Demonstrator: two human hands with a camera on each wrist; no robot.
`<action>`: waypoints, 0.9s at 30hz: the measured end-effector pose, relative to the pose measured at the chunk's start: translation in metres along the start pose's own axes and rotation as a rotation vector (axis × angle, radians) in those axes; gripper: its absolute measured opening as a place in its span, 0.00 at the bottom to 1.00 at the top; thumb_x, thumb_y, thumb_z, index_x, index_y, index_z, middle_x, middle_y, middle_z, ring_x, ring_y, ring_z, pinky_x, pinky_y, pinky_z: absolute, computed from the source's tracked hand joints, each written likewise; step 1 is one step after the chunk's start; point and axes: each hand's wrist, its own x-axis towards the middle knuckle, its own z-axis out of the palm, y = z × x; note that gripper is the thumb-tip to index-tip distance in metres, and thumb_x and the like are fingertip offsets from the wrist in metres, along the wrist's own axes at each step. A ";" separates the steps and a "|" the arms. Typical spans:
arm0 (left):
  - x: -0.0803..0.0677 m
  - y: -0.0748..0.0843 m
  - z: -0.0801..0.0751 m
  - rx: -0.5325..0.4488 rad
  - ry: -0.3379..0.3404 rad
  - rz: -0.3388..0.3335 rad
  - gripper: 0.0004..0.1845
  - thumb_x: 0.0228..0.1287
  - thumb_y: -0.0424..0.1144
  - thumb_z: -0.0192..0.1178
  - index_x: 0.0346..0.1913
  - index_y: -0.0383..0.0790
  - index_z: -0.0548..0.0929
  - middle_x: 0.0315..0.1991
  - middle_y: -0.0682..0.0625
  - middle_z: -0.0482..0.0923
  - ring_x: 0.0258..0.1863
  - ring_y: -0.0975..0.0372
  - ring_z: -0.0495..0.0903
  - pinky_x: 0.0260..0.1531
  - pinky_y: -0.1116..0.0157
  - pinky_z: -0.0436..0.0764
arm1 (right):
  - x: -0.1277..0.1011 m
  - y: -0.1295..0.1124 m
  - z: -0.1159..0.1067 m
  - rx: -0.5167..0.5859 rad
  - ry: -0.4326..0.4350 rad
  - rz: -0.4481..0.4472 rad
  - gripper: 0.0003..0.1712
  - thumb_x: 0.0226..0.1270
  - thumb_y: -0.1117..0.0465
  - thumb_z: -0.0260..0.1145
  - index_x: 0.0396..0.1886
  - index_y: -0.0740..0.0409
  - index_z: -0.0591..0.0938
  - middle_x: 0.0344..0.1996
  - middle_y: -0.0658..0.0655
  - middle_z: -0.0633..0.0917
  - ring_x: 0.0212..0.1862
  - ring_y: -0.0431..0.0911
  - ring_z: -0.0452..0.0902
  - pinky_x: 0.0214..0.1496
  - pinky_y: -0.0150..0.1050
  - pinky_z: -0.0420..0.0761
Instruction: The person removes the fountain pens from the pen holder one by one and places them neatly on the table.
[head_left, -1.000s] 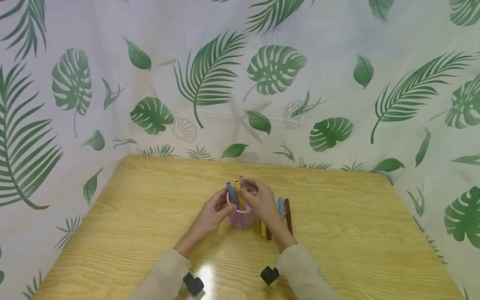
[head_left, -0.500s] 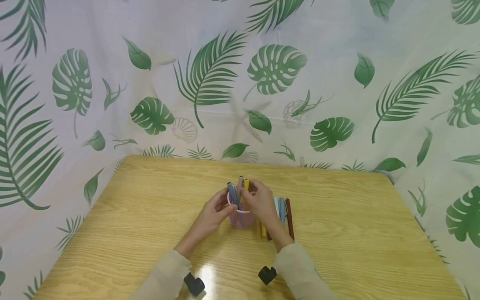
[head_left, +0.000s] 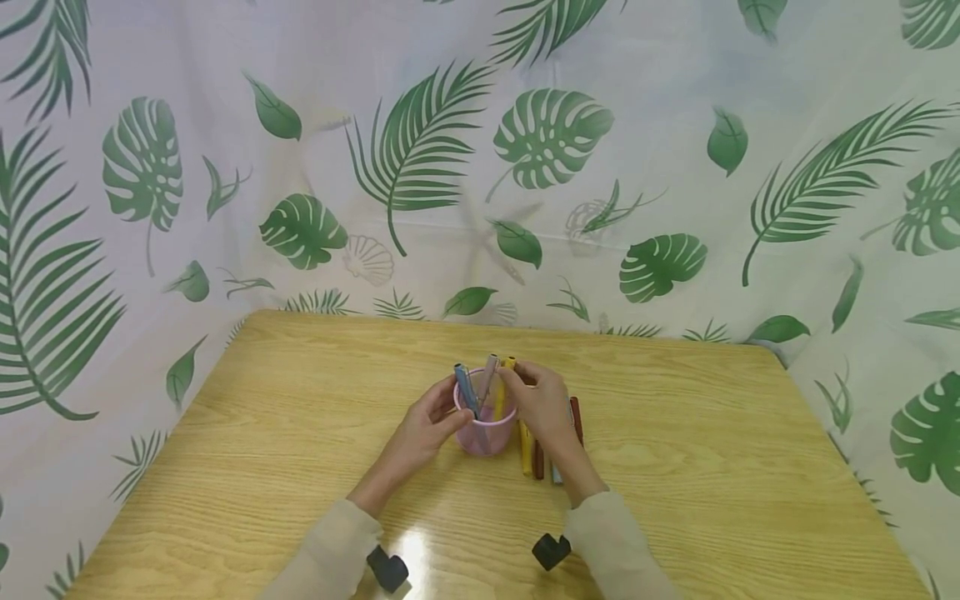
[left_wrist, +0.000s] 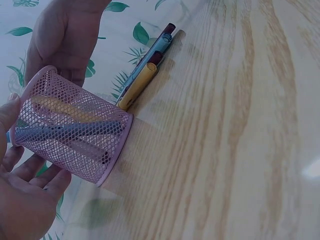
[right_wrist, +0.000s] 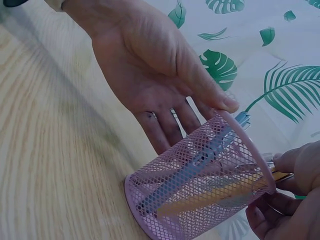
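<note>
A pink mesh cup (head_left: 483,429) stands mid-table with a blue pen (head_left: 465,388), a grey pen (head_left: 489,375) and a yellow pen (head_left: 504,387) upright in it. My left hand (head_left: 444,414) holds the cup's left side, thumb on the rim. My right hand (head_left: 517,377) pinches the top of the yellow pen; the right wrist view shows my right hand (right_wrist: 289,194) at the yellow pen (right_wrist: 220,196) in the cup (right_wrist: 200,185), with my left hand (right_wrist: 190,112) behind. In the left wrist view my left hand (left_wrist: 22,172) is against the cup (left_wrist: 70,125).
Several loose pens lie side by side right of the cup: yellow (head_left: 525,450), brown (head_left: 537,464), light blue (head_left: 557,477) and dark red (head_left: 576,417), partly under my right wrist. They also show as pens on the table (left_wrist: 145,70). A leaf-print curtain surrounds the wooden table (head_left: 712,467).
The yellow pen has gone from the cup's left side, up and over to the right side, and now leans there. My right hand moved right with it. The left hand stayed.
</note>
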 end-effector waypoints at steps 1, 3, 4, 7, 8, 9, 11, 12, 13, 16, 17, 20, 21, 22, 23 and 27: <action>0.000 0.000 0.000 0.001 0.001 0.000 0.36 0.77 0.36 0.61 0.81 0.36 0.58 0.75 0.36 0.65 0.74 0.45 0.66 0.73 0.52 0.67 | -0.001 -0.001 -0.002 -0.001 -0.002 0.013 0.17 0.75 0.57 0.68 0.50 0.68 0.88 0.43 0.64 0.89 0.48 0.54 0.83 0.46 0.41 0.85; 0.000 0.000 0.000 0.002 0.003 -0.001 0.36 0.77 0.36 0.61 0.80 0.36 0.58 0.75 0.36 0.65 0.74 0.46 0.66 0.73 0.53 0.68 | -0.002 -0.001 -0.006 0.004 0.002 0.024 0.17 0.76 0.56 0.68 0.49 0.66 0.89 0.44 0.63 0.89 0.49 0.54 0.83 0.48 0.44 0.84; 0.000 0.000 0.000 0.002 0.004 -0.001 0.36 0.77 0.36 0.61 0.80 0.36 0.58 0.75 0.36 0.65 0.74 0.46 0.66 0.73 0.53 0.68 | -0.003 -0.001 -0.008 0.015 0.003 0.025 0.17 0.75 0.56 0.68 0.50 0.66 0.89 0.44 0.63 0.89 0.49 0.55 0.84 0.50 0.46 0.85; 0.001 -0.001 0.000 -0.002 0.002 0.004 0.36 0.77 0.36 0.61 0.80 0.34 0.58 0.75 0.35 0.65 0.74 0.45 0.66 0.73 0.53 0.67 | -0.004 0.001 -0.013 0.056 0.008 0.036 0.17 0.76 0.56 0.67 0.51 0.65 0.89 0.43 0.62 0.89 0.49 0.57 0.85 0.54 0.51 0.85; 0.001 -0.001 0.001 -0.004 0.002 0.006 0.36 0.77 0.35 0.61 0.80 0.34 0.58 0.75 0.35 0.65 0.74 0.45 0.66 0.73 0.53 0.67 | -0.004 0.001 -0.015 0.076 0.009 0.038 0.17 0.76 0.56 0.67 0.51 0.65 0.89 0.42 0.62 0.89 0.48 0.58 0.85 0.54 0.52 0.85; 0.001 -0.001 0.001 -0.008 0.001 0.007 0.36 0.77 0.35 0.61 0.80 0.34 0.58 0.75 0.35 0.65 0.74 0.45 0.66 0.73 0.53 0.67 | -0.004 0.001 -0.018 0.098 0.007 0.040 0.17 0.76 0.56 0.67 0.51 0.65 0.89 0.42 0.62 0.89 0.48 0.58 0.85 0.54 0.53 0.85; 0.001 0.000 0.001 -0.007 0.001 0.009 0.36 0.77 0.35 0.61 0.80 0.33 0.58 0.75 0.35 0.65 0.74 0.45 0.66 0.73 0.53 0.67 | -0.004 0.001 -0.023 0.125 0.008 0.052 0.17 0.77 0.55 0.67 0.53 0.64 0.88 0.41 0.62 0.89 0.48 0.58 0.85 0.55 0.52 0.85; 0.001 -0.001 0.000 -0.006 0.000 0.010 0.36 0.77 0.35 0.61 0.80 0.33 0.58 0.75 0.35 0.65 0.74 0.45 0.66 0.73 0.53 0.67 | -0.004 0.000 -0.025 0.140 0.006 0.057 0.18 0.77 0.54 0.66 0.54 0.63 0.88 0.41 0.62 0.89 0.48 0.58 0.84 0.56 0.52 0.84; 0.001 0.000 0.000 -0.005 0.001 0.011 0.36 0.77 0.36 0.61 0.80 0.33 0.58 0.75 0.35 0.65 0.74 0.46 0.66 0.74 0.53 0.67 | -0.004 0.000 -0.028 0.151 0.002 0.058 0.19 0.78 0.54 0.66 0.55 0.64 0.88 0.41 0.62 0.88 0.48 0.57 0.84 0.57 0.51 0.84; 0.000 0.000 0.000 0.003 0.003 0.012 0.36 0.77 0.36 0.61 0.80 0.33 0.58 0.75 0.35 0.65 0.74 0.45 0.66 0.74 0.53 0.66 | -0.004 0.000 -0.036 0.183 -0.010 0.068 0.20 0.79 0.53 0.65 0.57 0.64 0.86 0.42 0.62 0.88 0.48 0.56 0.85 0.59 0.51 0.84; 0.000 0.000 0.000 0.004 0.004 0.012 0.36 0.77 0.36 0.61 0.80 0.33 0.58 0.75 0.35 0.65 0.74 0.45 0.66 0.74 0.52 0.66 | -0.003 0.000 -0.039 0.196 -0.012 0.071 0.20 0.79 0.54 0.64 0.57 0.64 0.86 0.42 0.62 0.88 0.46 0.54 0.86 0.59 0.51 0.84; 0.000 0.001 0.000 0.005 0.010 0.010 0.36 0.77 0.36 0.61 0.80 0.33 0.58 0.74 0.35 0.66 0.73 0.45 0.67 0.73 0.53 0.67 | -0.002 0.000 -0.046 0.230 -0.010 0.084 0.19 0.80 0.56 0.63 0.57 0.67 0.85 0.43 0.63 0.89 0.42 0.49 0.88 0.57 0.47 0.85; -0.001 0.001 0.000 0.008 0.010 0.015 0.36 0.77 0.36 0.61 0.80 0.32 0.58 0.74 0.34 0.66 0.73 0.45 0.67 0.73 0.52 0.68 | -0.002 0.000 -0.048 0.244 -0.009 0.087 0.19 0.80 0.57 0.63 0.57 0.68 0.85 0.43 0.63 0.89 0.41 0.47 0.88 0.56 0.44 0.86; -0.001 0.001 0.000 0.010 0.011 0.020 0.36 0.77 0.36 0.61 0.80 0.31 0.58 0.74 0.34 0.67 0.73 0.44 0.67 0.73 0.52 0.68 | -0.002 0.000 -0.050 0.264 -0.006 0.094 0.19 0.80 0.57 0.63 0.57 0.68 0.85 0.43 0.63 0.89 0.40 0.46 0.88 0.55 0.42 0.86; 0.000 0.001 0.000 0.009 0.013 0.019 0.36 0.77 0.36 0.61 0.80 0.31 0.58 0.74 0.34 0.67 0.73 0.44 0.68 0.73 0.52 0.68 | -0.002 0.000 -0.051 0.281 -0.003 0.101 0.19 0.80 0.58 0.63 0.57 0.69 0.84 0.44 0.63 0.88 0.40 0.45 0.88 0.53 0.41 0.87; 0.000 0.000 0.001 0.010 0.012 0.025 0.36 0.77 0.35 0.61 0.79 0.30 0.58 0.74 0.33 0.66 0.73 0.43 0.68 0.73 0.52 0.68 | -0.003 0.000 -0.058 0.323 -0.009 0.110 0.21 0.80 0.56 0.63 0.58 0.71 0.83 0.46 0.64 0.87 0.41 0.47 0.89 0.53 0.39 0.87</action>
